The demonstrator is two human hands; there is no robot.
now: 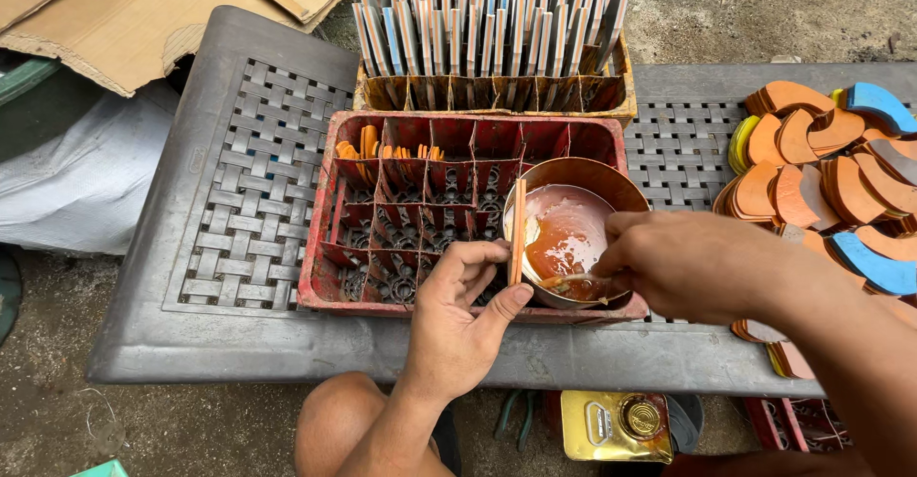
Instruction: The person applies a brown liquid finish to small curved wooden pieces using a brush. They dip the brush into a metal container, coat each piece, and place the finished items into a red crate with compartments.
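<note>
Hands: left hand (457, 317) pinches thin orange flat strip (517, 233) upright | right hand (690, 263) grips applicator in round metal glue bowl (570, 239), crate's 4 o'clock corner | red plastic divided crate (458, 214) on grey woven-pattern table (239, 238) | tip: load little glue, keep strip steady.

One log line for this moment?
left hand: pinches thin orange strip | right hand: dips tool in round metal glue tin | red divided crate

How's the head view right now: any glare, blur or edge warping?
Head view: soft even daylight, with faint shadows under the hands. Wet glare on the glue in the tin. Left hand and its strip are sharp; right hand is slightly soft. The table edges bow from wide-angle distortion.
</note>
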